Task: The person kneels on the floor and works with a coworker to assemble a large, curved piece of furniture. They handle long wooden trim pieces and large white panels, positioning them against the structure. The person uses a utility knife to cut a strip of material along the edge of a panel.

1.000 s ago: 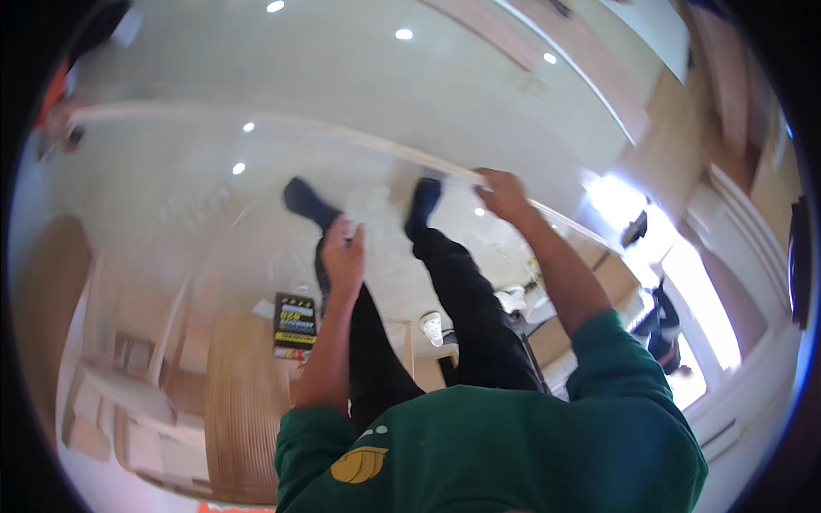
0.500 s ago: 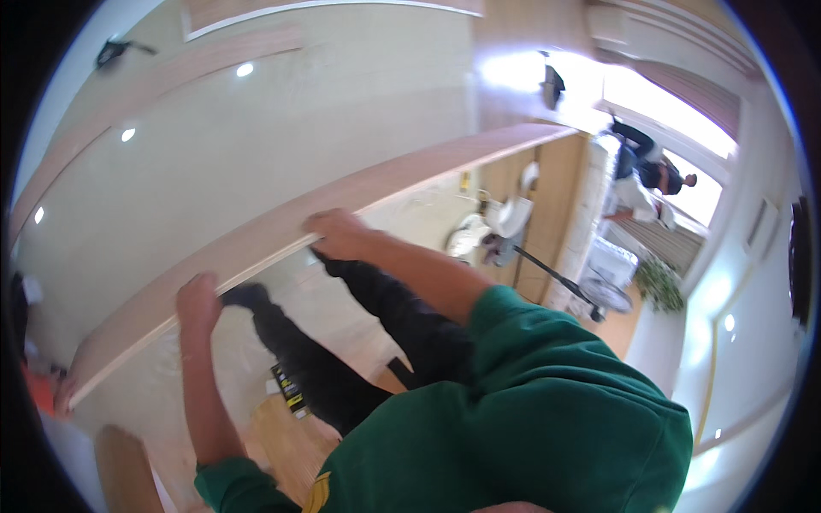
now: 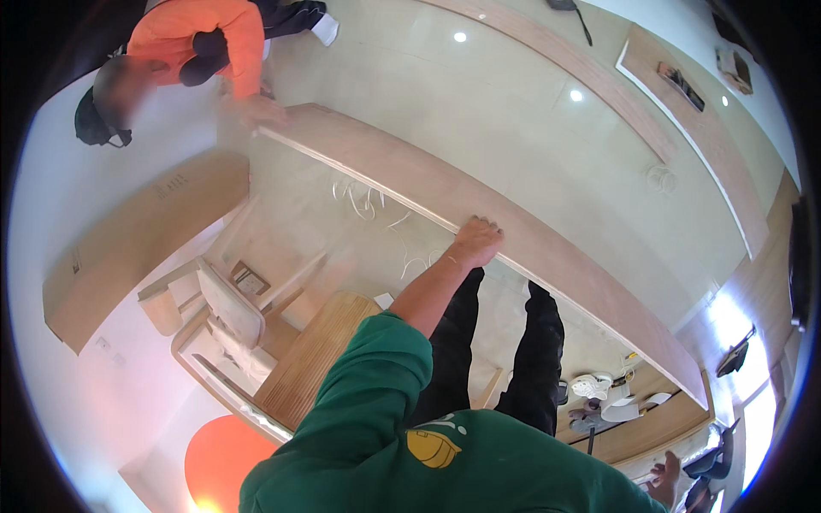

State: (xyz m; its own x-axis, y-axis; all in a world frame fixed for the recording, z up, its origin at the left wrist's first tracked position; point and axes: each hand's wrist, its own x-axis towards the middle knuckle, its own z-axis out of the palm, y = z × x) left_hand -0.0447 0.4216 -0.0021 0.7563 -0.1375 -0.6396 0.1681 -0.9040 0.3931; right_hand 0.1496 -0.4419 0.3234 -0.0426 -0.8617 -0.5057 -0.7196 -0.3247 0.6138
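Note:
A long, narrow wooden board (image 3: 389, 167) slants across the view from upper left to lower right, above a pale floor. My left hand (image 3: 479, 240) is closed over its near edge around the middle. Away from the board, at the lower right rim, my right hand (image 3: 664, 479) shows beside my green sleeve, its fingers apart and bent with nothing visible in them. At the board's left end, a crouching person in an orange top (image 3: 201, 38) has a hand (image 3: 259, 111) on it.
A wooden cabinet (image 3: 295, 355) stands at lower left, near a long cardboard piece (image 3: 154, 231). White cables (image 3: 363, 201) lie on the floor. Beyond are another plank (image 3: 564, 64) and a white-edged panel (image 3: 697, 120). White shoes (image 3: 590, 385) sit at lower right.
My view has swung left, bringing the person in orange and the cabinet into sight. My right hand has come off the board; my left hand still grips it.

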